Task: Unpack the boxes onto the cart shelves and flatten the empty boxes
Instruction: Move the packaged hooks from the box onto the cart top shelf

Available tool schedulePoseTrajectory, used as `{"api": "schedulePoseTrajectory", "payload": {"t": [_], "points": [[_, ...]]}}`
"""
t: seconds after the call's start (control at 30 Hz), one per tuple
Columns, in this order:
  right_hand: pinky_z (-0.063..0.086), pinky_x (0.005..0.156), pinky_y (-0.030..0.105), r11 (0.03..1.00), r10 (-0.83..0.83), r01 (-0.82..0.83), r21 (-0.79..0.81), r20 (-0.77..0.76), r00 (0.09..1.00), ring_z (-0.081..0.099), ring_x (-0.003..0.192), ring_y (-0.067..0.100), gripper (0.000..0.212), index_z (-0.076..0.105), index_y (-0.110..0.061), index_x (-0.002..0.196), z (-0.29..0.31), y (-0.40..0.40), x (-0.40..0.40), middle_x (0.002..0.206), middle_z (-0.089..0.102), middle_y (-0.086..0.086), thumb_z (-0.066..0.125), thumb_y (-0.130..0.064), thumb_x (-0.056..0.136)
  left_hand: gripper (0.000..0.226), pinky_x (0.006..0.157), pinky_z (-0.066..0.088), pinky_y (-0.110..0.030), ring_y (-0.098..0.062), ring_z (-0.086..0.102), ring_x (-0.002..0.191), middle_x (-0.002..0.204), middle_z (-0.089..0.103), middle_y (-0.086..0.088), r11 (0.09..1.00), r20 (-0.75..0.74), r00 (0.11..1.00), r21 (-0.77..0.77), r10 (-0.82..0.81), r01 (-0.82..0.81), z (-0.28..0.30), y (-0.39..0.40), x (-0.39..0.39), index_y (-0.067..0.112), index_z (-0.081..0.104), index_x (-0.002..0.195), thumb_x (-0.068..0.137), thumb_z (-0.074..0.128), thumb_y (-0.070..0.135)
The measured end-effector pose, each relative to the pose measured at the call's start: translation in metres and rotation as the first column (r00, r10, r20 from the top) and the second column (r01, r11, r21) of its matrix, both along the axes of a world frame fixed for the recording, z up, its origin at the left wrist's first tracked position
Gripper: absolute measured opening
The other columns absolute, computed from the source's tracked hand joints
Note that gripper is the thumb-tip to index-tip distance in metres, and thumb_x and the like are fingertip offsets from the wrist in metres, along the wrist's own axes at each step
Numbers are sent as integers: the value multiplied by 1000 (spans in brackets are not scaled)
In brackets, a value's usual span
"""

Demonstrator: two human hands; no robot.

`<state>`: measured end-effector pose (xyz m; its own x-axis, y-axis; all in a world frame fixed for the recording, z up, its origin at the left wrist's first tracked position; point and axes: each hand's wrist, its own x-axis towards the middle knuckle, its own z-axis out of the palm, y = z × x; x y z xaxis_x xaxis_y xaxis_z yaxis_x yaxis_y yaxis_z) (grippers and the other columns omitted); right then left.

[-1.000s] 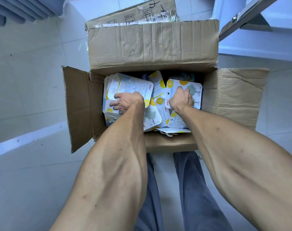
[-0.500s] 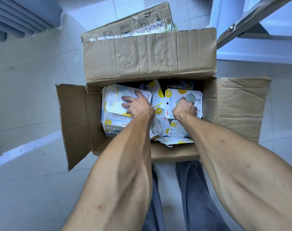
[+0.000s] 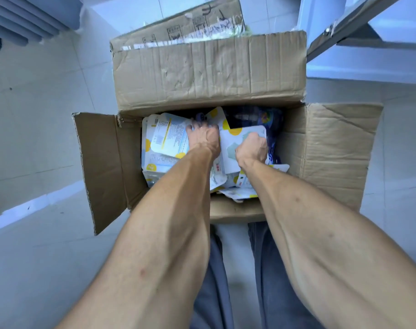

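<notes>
An open cardboard box (image 3: 340, 148) stands on the floor with its flaps spread out. Inside lie several flat white-and-yellow product packs (image 3: 164, 141), piled loosely. My left hand (image 3: 204, 138) reaches deep into the box, its fingers curled over the far edge of the left stack of packs. My right hand (image 3: 252, 148) grips one pack (image 3: 233, 150) near the box's middle, lifted and tilted. Dark blue packaging (image 3: 271, 122) shows at the back right of the box.
A second cardboard box (image 3: 185, 27) lies behind the open one. A metal frame (image 3: 340, 29) crosses the top right. A grey ribbed radiator (image 3: 22, 22) is at top left. Light tiled floor surrounds the box; my legs are below it.
My left hand has moved from the left stack's near side farther into the box and curled over the packs' far edge. My right hand has pulled its pack leftward toward the middle.
</notes>
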<state>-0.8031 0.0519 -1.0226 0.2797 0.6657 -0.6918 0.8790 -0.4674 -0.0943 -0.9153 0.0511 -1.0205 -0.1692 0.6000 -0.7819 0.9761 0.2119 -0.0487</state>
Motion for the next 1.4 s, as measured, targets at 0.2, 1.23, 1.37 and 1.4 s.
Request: {"api": "schedulePoseTrajectory", "payload": {"t": [0.2, 1.23, 1.37, 1.4], "points": [[45, 73, 32, 990, -138, 137, -30, -34, 990, 62, 105, 35, 23, 63, 0, 112, 10, -7, 5, 116, 63, 19, 56, 0, 90, 43, 107, 29, -44, -34, 41, 127, 132, 49, -16, 1000, -17, 1000, 16, 23, -23, 5, -8, -3, 17, 57, 126, 83, 64, 14], [49, 84, 39, 983, -183, 183, 10, -6, 983, 60, 108, 37, 39, 53, -9, 124, 25, 11, -3, 118, 60, 16, 64, -12, 86, 18, 107, 31, -46, -23, 61, 98, 92, 61, 0, 988, -142, 990, -153, -2, -20, 23, 10, -13, 24, 63, 91, 84, 48, 30], [50, 86, 41, 984, -174, 175, 26, -17, 985, 60, 108, 36, 37, 54, -10, 122, 33, 12, -1, 117, 61, 15, 63, -10, 86, 27, 93, 44, -42, -23, 64, 95, 86, 60, -4, 958, -297, 953, -256, 51, -131, 29, -2, -24, 19, 65, 109, 84, 55, 23], [49, 86, 41, 985, -166, 166, 35, -17, 986, 60, 108, 36, 36, 55, -10, 121, 34, 11, -1, 117, 62, 15, 63, -10, 87, 33, 93, 44, -43, -27, 61, 105, 98, 61, -8, 958, -351, 931, -221, 97, -183, 27, -8, -27, 18, 61, 118, 85, 57, 21]]}}
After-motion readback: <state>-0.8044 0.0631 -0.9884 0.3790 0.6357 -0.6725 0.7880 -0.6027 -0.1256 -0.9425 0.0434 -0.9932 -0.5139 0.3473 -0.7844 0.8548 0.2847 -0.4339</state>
